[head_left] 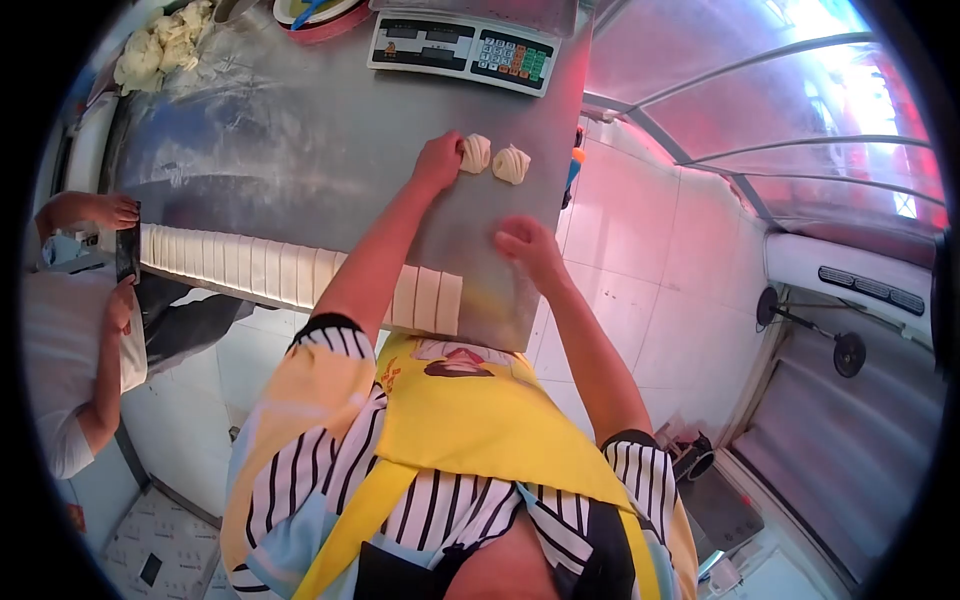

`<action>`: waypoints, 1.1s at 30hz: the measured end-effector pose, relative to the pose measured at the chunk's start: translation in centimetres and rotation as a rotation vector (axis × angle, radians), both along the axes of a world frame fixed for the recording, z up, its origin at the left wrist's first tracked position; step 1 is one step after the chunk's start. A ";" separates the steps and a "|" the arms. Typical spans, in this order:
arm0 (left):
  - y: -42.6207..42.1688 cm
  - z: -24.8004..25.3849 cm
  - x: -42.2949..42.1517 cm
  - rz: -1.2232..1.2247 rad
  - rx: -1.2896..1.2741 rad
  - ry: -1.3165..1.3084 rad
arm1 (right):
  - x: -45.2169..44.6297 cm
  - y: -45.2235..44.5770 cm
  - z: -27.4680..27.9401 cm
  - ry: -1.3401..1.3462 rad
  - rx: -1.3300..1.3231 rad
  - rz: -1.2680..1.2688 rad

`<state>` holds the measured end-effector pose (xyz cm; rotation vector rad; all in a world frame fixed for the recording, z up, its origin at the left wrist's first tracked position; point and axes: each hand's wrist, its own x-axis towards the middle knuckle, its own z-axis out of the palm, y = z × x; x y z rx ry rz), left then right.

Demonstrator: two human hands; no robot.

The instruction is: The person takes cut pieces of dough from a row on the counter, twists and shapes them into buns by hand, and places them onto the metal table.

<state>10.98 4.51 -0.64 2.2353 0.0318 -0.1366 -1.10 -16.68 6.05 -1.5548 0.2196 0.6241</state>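
Observation:
My left hand (440, 162) is closed at the left side of a twisted dough roll (475, 154) on the metal table. A second twisted roll (512, 165) sits just right of it, a small gap apart. My right hand (528, 246) hovers over the table's right part, below the rolls; its fingers look curled but are smeared by motion, and I see nothing held there. A long row of cut dough strips (250, 262) lies along the table's near edge, partly hidden under my left forearm.
At the left a co-worker's hands hold a dark flat blade (128, 242) at the row's end. A digital scale (464, 52) stands at the back, beside a red-rimmed bowl (322, 22). A dough pile (164, 46) lies far left. The metal table (290, 130) ends at a right edge.

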 end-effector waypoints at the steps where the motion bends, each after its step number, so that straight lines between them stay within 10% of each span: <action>1: 0.0 0.1 0.6 -0.045 0.099 -0.009 | -1.0 -0.1 -1.2 0.012 -0.023 0.034; 4: 0.7 3.3 1.3 -0.189 0.233 0.295 | -3.5 0.0 -3.6 -0.070 -0.164 0.162; 7: 0.6 5.0 -0.7 -0.291 0.211 -0.182 | -3.4 1.8 -1.7 -0.228 -0.416 0.390; 13: -0.4 4.9 -1.5 -0.367 0.417 -0.277 | -4.5 4.2 -2.8 -0.556 -0.584 0.652; 16: 0.6 8.0 -4.0 -0.187 0.209 -0.489 | -4.9 5.0 -2.8 -0.602 -0.580 0.777; 20: 2.1 6.5 -10.6 -0.191 -0.418 0.219 | -5.8 5.6 0.0 -0.325 -0.398 0.805; 23: 3.0 7.2 -15.3 -0.382 -0.729 0.746 | -6.6 3.6 -0.2 -0.091 0.051 0.370; 27: 2.3 7.1 -19.3 -0.118 -1.447 0.758 | -5.6 1.1 4.1 0.021 0.262 0.018; 33: -1.1 7.4 -20.9 0.075 -1.290 0.568 | -5.4 -0.5 4.0 0.203 0.215 -0.060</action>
